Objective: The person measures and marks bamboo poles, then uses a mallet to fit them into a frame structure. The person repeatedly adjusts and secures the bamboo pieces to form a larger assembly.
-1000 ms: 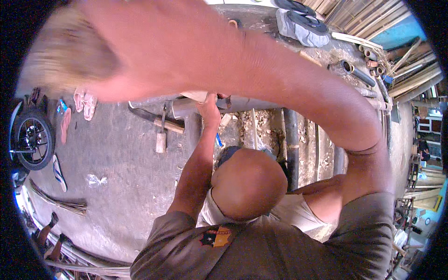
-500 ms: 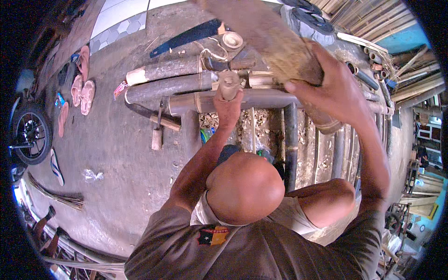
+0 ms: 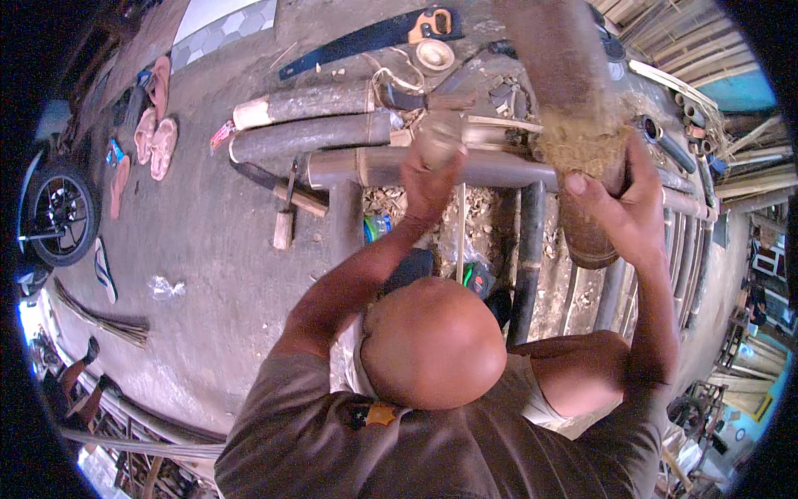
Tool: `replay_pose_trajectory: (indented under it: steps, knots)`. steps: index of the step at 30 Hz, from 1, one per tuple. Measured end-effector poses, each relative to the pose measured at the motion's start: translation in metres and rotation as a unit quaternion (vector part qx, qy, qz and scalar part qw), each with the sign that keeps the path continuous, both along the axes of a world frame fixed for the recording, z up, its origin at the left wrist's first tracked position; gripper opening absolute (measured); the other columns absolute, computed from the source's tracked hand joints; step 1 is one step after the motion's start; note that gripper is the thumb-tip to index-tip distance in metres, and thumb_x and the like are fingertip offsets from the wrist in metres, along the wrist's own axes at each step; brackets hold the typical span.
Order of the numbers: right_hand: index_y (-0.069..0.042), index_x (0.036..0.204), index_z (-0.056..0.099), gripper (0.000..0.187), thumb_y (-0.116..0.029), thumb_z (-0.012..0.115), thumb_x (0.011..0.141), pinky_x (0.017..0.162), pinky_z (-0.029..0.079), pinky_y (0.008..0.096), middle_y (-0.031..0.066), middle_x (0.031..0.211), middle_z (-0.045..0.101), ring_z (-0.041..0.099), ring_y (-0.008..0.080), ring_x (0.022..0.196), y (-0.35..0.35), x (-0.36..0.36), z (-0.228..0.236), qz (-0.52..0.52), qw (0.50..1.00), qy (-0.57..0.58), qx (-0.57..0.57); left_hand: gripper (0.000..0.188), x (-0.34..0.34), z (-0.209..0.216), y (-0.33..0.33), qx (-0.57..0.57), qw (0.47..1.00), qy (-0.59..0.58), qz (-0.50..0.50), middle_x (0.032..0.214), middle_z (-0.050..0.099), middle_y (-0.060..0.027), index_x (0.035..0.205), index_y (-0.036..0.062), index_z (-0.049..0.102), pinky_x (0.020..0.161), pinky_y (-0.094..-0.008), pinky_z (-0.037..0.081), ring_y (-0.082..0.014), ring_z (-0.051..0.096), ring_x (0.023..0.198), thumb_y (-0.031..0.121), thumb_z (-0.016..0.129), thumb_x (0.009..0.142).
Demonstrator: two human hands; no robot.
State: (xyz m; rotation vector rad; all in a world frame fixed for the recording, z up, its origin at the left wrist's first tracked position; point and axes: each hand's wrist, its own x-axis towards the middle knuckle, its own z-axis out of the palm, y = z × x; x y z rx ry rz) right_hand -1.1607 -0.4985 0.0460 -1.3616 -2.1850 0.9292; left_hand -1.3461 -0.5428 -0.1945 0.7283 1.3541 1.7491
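Observation:
My right hand (image 3: pixel 619 204) is closed round a thick brown bamboo pole (image 3: pixel 565 66). The pole stretches from the top edge down past my wrist, with a rough, straw-coloured fibrous band just above my thumb. In my left hand (image 3: pixel 428 183) is a pale, round-ended wooden piece (image 3: pixel 440 137), smeared by motion; its exact kind does not show. That hand is over a horizontal bamboo rail (image 3: pixel 499 170), apart from the pole. Two cut bamboo lengths (image 3: pixel 307 137) lie just beyond the rail.
A handsaw (image 3: pixel 357 41) with an orange handle lies at the back, near a pale round dish (image 3: pixel 435 55). A wooden-handled chisel (image 3: pixel 285 212) and a long blade (image 3: pixel 266 176) lie left of the rail. Sandals (image 3: pixel 154 137) and a motorbike wheel (image 3: pixel 62 212) are farther left. Bamboo slats (image 3: pixel 615 291) extend to the right.
The bamboo pole has swung to a steeper angle and moved right in my right hand. My left hand has shifted right with the wooden piece. The saw's handle now shows.

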Motion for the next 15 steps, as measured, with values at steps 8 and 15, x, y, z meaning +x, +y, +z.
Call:
replay_pose_trajectory:
  steps: [8, 15]
  knots:
    - [0.002, 0.145, 0.042, 0.081, -0.032, 0.081, 0.083, 0.105, 0.045, 0.0408, 0.0184, 0.127, 0.063, 0.059, 0.0273, 0.120, -0.002, 0.009, -0.024, 0.007, 1.000, 0.004, 0.012, 0.018, -0.076, -0.001, 0.026, 0.075, 0.970, -0.198, 0.121, 0.070, 0.055, -0.0034, 0.094, 0.0053, 0.054, 0.060, -0.0332, 0.047, -0.0145, 0.052, 0.060, 0.012, 0.070, 0.089]
    - [0.002, 0.149, 0.037, 0.085, -0.029, 0.080, 0.083, 0.105, 0.046, 0.0415, 0.0228, 0.131, 0.061, 0.060, 0.0305, 0.122, -0.004, -0.012, -0.029, 0.045, 0.997, -0.035, -0.042, 0.015, -0.073, -0.042, 0.017, 0.047, 0.959, -0.256, 0.109, 0.070, 0.056, -0.0042, 0.093, 0.0052, 0.054, 0.059, -0.0334, 0.047, -0.0149, 0.052, 0.059, 0.009, 0.068, 0.089]
